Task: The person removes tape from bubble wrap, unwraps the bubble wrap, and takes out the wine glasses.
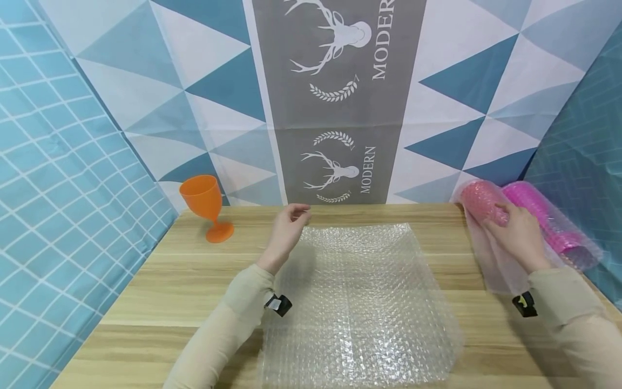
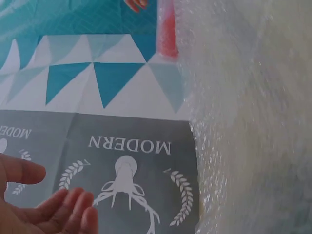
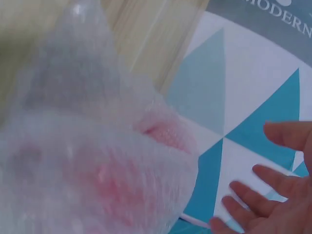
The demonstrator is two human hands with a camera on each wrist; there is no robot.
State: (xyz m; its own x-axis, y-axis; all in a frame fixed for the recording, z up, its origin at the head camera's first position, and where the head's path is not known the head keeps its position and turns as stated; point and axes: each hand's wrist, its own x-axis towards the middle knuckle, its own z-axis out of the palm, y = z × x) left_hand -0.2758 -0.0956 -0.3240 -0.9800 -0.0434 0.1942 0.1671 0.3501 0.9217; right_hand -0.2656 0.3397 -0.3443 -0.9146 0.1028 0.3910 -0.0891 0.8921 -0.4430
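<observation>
A sheet of clear bubble wrap (image 1: 359, 308) lies flat on the wooden table. Over its back left corner is my left hand (image 1: 290, 229), fingers loosely bent and holding nothing; the left wrist view shows the thumb apart from the fingers (image 2: 68, 209). My right hand (image 1: 519, 235) is at the red object rolled in bubble wrap (image 1: 478, 200) at the back right. In the right wrist view the fingers of this hand (image 3: 263, 200) are spread beside the wrapped red bundle (image 3: 112, 180), with a gap between them.
An orange goblet (image 1: 201, 200) stands at the table's back left. Behind the red roll, at the right edge, lies a pink object in clear bubble wrap (image 1: 544, 216). Patterned cloth (image 1: 340, 108) hangs along the back, blue cloth at both sides.
</observation>
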